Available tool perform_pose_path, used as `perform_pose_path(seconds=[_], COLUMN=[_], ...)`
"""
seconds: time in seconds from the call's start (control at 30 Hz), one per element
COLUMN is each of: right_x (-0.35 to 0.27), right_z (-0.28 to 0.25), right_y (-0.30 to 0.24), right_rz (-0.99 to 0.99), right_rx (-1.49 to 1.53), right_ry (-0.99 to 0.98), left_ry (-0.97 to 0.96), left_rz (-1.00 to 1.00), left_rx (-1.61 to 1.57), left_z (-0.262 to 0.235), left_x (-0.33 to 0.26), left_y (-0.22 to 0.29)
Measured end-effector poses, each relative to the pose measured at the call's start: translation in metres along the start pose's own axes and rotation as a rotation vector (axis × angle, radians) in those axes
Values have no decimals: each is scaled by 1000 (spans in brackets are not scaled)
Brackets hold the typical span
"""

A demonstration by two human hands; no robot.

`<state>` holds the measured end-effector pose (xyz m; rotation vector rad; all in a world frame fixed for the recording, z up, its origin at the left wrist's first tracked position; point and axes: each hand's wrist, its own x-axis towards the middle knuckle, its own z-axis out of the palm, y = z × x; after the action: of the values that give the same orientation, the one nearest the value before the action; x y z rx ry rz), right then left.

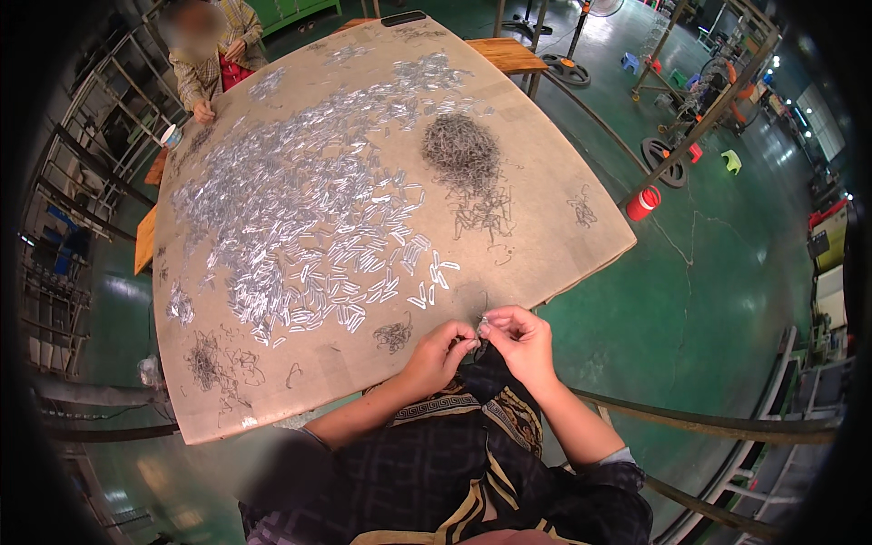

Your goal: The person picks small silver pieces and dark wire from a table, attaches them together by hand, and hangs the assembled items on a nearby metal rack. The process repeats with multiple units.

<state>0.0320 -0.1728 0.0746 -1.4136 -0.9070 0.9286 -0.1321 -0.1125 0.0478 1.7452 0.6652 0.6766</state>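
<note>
At the table's near edge my left hand [440, 353] and my right hand [524, 341] meet, fingertips almost touching. Both are closed in a pinch. A small metal piece [481, 325] shows at the right fingertips, with a thin dark wire sticking up from it. What the left fingertips grip is too small to make out. Beyond my hands, a wide spread of small silver strip-like metal pieces [331, 227] covers the left and middle of the table. Farther right lies a dark heap of bent wire hooks [460, 154], its loose hooks trailing toward me.
The cardboard-covered table [554, 245] carries smaller wire piles [393, 337] near me and at the left corner [207, 361]. Across the far left, another person [215, 64] works with hands at the table, near a white cup [171, 136]. A red container [644, 203] stands beyond the right edge.
</note>
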Motion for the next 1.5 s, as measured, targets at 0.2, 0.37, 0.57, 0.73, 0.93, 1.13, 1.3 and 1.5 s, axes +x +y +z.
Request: perform_pose_path(seconds=[0.2, 0.37, 0.57, 0.73, 0.93, 1.13, 1.3, 1.5], right_x=[-8, -21, -24, -25, -26, -25, -24, -26], right_z=[2, 0, -3, -8, -10, -13, -17, -17], right_y=[-3, -14, -10, -8, -3, 1, 4, 6], right_rz=[-56, -213, -298, -299, -338, -383, -367, -389], right_rx=[-101, -290, -310, -352, -333, -357, -375, -388], right_ry=[15, 20, 55, 39, 62, 67, 69, 68], left_ry=[13, -92, 106, 88, 63, -99, -48, -142], left_rz=[-63, -143, 79, 102, 89, -3, 363, 311], left_rx=[-13, 10, 447, 772, 588, 777, 937, 1220], left_z=[2, -1, -23, -15, -19, -22, 11, 59], left_x=[-1, -6, 14, 21, 56, 92, 141, 165], left_y=[8, 11, -13, -44, -45, -22, -44, -34])
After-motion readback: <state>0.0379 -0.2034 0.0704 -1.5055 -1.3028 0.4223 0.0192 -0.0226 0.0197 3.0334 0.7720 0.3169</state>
